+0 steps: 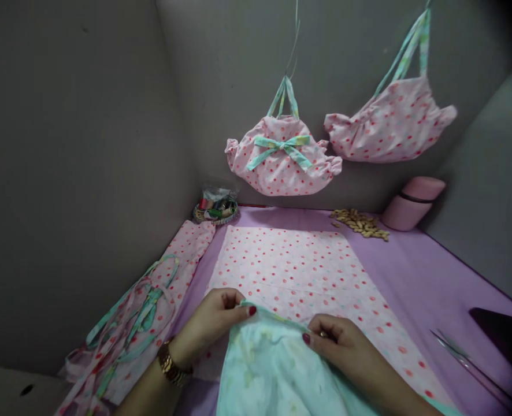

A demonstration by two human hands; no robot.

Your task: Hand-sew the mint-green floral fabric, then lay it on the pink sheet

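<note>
Evidently the step in hand is edge handling. Mint cloth [267,364] sits in front of the wearer, its far edge raised between both hands, the rest draping toward the body over the near part of the dotted pink cloth [282,260].

Left hand [225,306]: thumb and fingers closed in a pinch near the edge's left corner. Right hand [338,338]: thumb on the near side, fingers curled, pinching the same edge farther along. Whether that edge is folded or seamed, cannot tell.

Judgement on good practice: hold even, light tension between the two pinches; pulling hard would likely stretch thin fabric. A small pucker shows below the edge near the right hand, worth smoothing before any crease is pressed. Short spans between the grips should serve better than long ones. Corner deserves a firm hold, since it probably sets the line.

Surroundings: slim metal tool [464,361] at right on the purple table cover [394,277], points outward, best given room. Tangled ribbons [141,315] at left; loose drape could snag there.
</note>
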